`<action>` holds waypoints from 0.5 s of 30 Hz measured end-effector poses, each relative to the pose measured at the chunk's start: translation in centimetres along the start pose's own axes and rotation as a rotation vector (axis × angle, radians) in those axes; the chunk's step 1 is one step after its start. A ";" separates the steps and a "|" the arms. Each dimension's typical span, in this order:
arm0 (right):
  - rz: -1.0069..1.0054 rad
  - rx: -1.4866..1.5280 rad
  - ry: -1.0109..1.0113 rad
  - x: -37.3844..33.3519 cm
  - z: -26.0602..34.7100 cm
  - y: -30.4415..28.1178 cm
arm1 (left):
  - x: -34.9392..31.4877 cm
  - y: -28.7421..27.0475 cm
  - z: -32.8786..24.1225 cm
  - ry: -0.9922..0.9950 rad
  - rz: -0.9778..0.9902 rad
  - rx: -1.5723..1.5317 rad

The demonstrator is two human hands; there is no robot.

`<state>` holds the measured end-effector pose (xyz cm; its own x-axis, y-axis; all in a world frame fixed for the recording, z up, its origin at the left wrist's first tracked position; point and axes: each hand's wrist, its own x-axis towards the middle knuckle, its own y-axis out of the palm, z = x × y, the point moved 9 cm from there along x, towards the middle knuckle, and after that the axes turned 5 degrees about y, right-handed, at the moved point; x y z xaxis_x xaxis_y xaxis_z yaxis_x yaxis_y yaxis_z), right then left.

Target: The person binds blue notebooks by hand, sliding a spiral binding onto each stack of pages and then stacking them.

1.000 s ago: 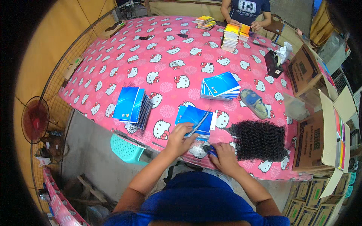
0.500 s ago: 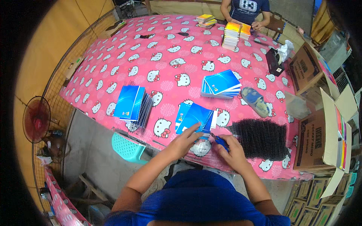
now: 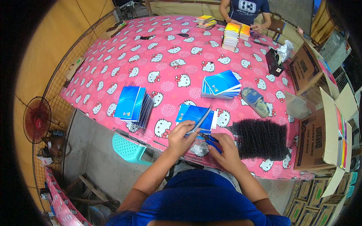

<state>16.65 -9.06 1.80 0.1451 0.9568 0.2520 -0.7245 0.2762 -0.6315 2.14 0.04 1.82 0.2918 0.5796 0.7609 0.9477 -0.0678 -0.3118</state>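
My left hand [image 3: 181, 136] is closed around a small spiral notebook [image 3: 203, 120], now tilted so that its dark coil faces up. My right hand [image 3: 228, 151] grips blue-handled pliers [image 3: 211, 139], their jaws by the coil's near end. Blue notebooks [image 3: 188, 112] lie flat on the table just beyond my hands. A stack of bound blue notebooks [image 3: 128, 102] stands to the left, and another blue stack [image 3: 221, 83] lies farther off, right of centre. Beside my right hand spreads a mat of black spiral coils [image 3: 260, 139].
A pink patterned cloth covers the table [image 3: 166, 79]. A blue slipper [image 3: 253, 98] lies beyond the coils. Cardboard boxes [image 3: 311, 141] line the right edge near a black tape dispenser [image 3: 273, 62]. Across the table, a person [image 3: 247, 15] sits behind yellow-orange notebook stacks [image 3: 230, 37]. A turquoise stool [image 3: 128, 147] stands front left.
The notebook in my left hand has turned from lying cover-up to standing tilted, coil upward. My right hand and the pliers have shifted slightly left. The person's hands opposite have moved a little.
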 end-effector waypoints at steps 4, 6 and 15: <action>-0.057 -0.071 -0.070 0.3 1.2 -0.7 | -0.1 0.3 -0.6 0.009 0.086 0.009; -0.042 -0.095 -0.067 0.6 1.6 -0.7 | -0.2 0.5 -0.6 0.006 0.103 -0.003; 0.338 0.635 0.483 -0.4 -3.6 4.1 | -0.5 0.4 -1.4 0.132 0.157 0.028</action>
<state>16.06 -8.02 -3.56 0.0198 0.9520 -0.3053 -0.9987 0.0045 -0.0506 2.50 -1.43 2.10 0.4514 0.4521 0.7693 0.8861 -0.1253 -0.4462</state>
